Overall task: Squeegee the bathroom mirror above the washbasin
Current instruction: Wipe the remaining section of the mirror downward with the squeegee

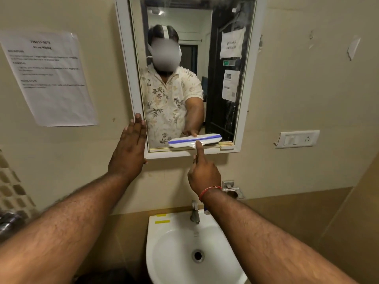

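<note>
Mirror (190, 58) — white-framed, mounted on a beige wall above the basin (164, 242); glass reflects a person in a floral shirt.

Squeegee (194, 142) — white with a blue blade strip, lying nearly level against the bottom edge of the glass, just above the lower frame rail. Its handle runs down into the right hand (203, 173).

Right hand — closed around the handle, forefinger stretched up along it to the squeegee head; red thread band at the wrist.

Left hand (129, 152) — open and flat, fingers together, pressed against the lower left corner of the frame, fingertips reaching up the left rail. It holds nothing.

Basin — white, drain at centre, yellow tape strips on its back ledge; tap (194, 214) rises at the rear, beside the right wrist.

Paper notice (49, 78) — taped to the wall, left of the mirror; text too blurred to read.

Switch plate (297, 138) — on the wall, right of the mirror.
</note>
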Demonstrator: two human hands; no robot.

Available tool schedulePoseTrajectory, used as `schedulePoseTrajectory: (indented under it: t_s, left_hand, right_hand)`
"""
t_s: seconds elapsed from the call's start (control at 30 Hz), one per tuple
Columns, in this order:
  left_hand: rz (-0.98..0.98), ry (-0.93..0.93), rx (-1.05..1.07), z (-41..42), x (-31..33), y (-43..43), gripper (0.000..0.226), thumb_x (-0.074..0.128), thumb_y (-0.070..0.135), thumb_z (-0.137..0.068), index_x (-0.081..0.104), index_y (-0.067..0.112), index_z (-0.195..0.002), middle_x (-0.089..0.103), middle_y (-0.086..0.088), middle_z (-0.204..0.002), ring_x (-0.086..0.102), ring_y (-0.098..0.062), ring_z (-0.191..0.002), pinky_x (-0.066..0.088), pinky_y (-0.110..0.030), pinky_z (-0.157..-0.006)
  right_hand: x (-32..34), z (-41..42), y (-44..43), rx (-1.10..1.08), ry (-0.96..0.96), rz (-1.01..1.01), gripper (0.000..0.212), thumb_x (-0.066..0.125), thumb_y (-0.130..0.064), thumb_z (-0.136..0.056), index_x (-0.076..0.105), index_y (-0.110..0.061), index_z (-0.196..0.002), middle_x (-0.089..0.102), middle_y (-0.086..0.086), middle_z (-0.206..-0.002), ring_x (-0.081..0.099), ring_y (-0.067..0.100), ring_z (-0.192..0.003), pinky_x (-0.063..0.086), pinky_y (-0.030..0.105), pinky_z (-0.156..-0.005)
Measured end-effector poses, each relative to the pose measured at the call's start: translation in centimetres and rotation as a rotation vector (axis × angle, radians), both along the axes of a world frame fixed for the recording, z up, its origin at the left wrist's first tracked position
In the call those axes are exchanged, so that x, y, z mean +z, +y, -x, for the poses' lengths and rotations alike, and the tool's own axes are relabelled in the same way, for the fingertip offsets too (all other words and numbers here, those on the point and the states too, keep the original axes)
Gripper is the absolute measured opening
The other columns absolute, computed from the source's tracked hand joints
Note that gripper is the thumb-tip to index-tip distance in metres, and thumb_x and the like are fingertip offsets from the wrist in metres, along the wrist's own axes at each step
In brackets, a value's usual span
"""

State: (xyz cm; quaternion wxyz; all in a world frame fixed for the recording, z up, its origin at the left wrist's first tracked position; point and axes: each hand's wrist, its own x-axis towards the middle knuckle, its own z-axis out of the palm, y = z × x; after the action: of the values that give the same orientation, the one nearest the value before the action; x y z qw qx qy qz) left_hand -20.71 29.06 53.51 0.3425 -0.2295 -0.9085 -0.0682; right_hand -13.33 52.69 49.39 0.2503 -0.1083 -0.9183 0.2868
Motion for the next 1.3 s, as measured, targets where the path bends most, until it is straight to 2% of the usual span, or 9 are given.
schedulePoseTrajectory:
  t_s: [0.27,0.53,0.67,0.93,1.03,1.1,1.2,1.3]
  left_hand:
    - [0.029,-0.002,0.027,-0.4,-2.5,0.2,0.159,0.106,0.011,-0.066,-0.008,0.006,-0.176,-0.023,-0.013,-0.185,0.006,-0.040,-0.173,0.013,-0.054,-0.140]
    - [0.006,-0.057,0.030,-0.7,-4.0,0.6,0.154,0.104,0.011,-0.069,-0.006,0.005,-0.176,-0.025,-0.011,-0.184,0.004,-0.038,-0.173,0.010,-0.052,-0.141]
    - [0.010,-0.084,0.032,-0.8,-4.6,0.7,0.159,0.107,0.018,-0.066,-0.007,0.006,-0.176,-0.027,-0.010,-0.184,0.005,-0.039,-0.173,0.011,-0.051,-0.141]
    - [0.070,-0.108,0.009,-0.9,-4.5,-0.3,0.164,0.109,0.020,-0.061,-0.006,0.006,-0.176,-0.024,-0.013,-0.184,0.008,-0.041,-0.172,0.013,-0.052,-0.140]
    - [0.137,-0.090,-0.001,-1.2,-4.1,-1.1,0.164,0.110,0.025,-0.057,-0.001,0.002,-0.176,-0.014,-0.019,-0.185,0.014,-0.041,-0.172,0.017,-0.053,-0.139]
    - [0.188,-0.053,-0.002,-1.6,-3.8,-1.7,0.161,0.111,0.031,-0.053,0.012,-0.002,-0.175,-0.003,-0.022,-0.186,0.023,-0.041,-0.170,0.024,-0.056,-0.137]
    - [0.278,-0.015,-0.012,-2.2,-2.6,-2.6,0.150,0.113,0.040,-0.042,0.043,-0.004,-0.166,0.031,-0.024,-0.179,0.049,-0.042,-0.156,0.034,-0.058,-0.131]
    - [0.360,0.019,-0.039,-2.1,0.3,-3.9,0.138,0.114,0.044,-0.034,0.060,0.000,-0.154,0.064,-0.020,-0.152,0.065,-0.042,-0.133,0.031,-0.057,-0.127]
  right_hand:
    - [-1.3,0.2,-0.5,-0.029,0.019,0.052,0.065,0.038,-0.032,-0.111,0.012,-0.047,-0.168,0.072,0.016,-0.097,0.067,0.039,-0.083,0.048,0.040,-0.066]
    - [-1.3,0.0,-0.7,-0.039,-0.030,0.081,0.060,0.035,-0.035,-0.112,0.013,-0.046,-0.167,0.071,0.017,-0.102,0.069,0.040,-0.088,0.057,0.045,-0.076]
    - [-0.6,-0.2,-0.5,-0.034,-0.070,0.074,0.061,0.035,-0.035,-0.111,0.013,-0.045,-0.167,0.071,0.018,-0.103,0.070,0.040,-0.089,0.060,0.050,-0.081]
    - [0.5,-0.8,-0.5,-0.015,-0.117,0.042,0.065,0.039,-0.031,-0.110,0.009,-0.044,-0.166,0.069,0.011,-0.101,0.069,0.030,-0.087,0.063,0.049,-0.080]
    - [1.0,-0.9,-0.4,-0.002,-0.145,0.044,0.071,0.043,-0.028,-0.107,0.008,-0.044,-0.166,0.069,0.011,-0.104,0.069,0.029,-0.091,0.063,0.049,-0.083]
    - [1.6,-1.3,-0.3,0.010,-0.172,0.041,0.078,0.049,-0.023,-0.103,0.008,-0.042,-0.167,0.070,0.012,-0.114,0.069,0.031,-0.101,0.061,0.049,-0.089]
    - [2.9,-1.6,-0.2,0.051,-0.214,0.047,0.078,0.052,-0.024,-0.102,0.013,-0.039,-0.167,0.069,0.012,-0.127,0.067,0.032,-0.116,0.058,0.050,-0.099]
    - [5.8,-1.7,0.1,0.078,-0.254,0.026,0.059,0.050,-0.029,-0.103,0.035,-0.028,-0.160,0.067,0.014,-0.136,0.068,0.032,-0.119,0.058,0.048,-0.101]
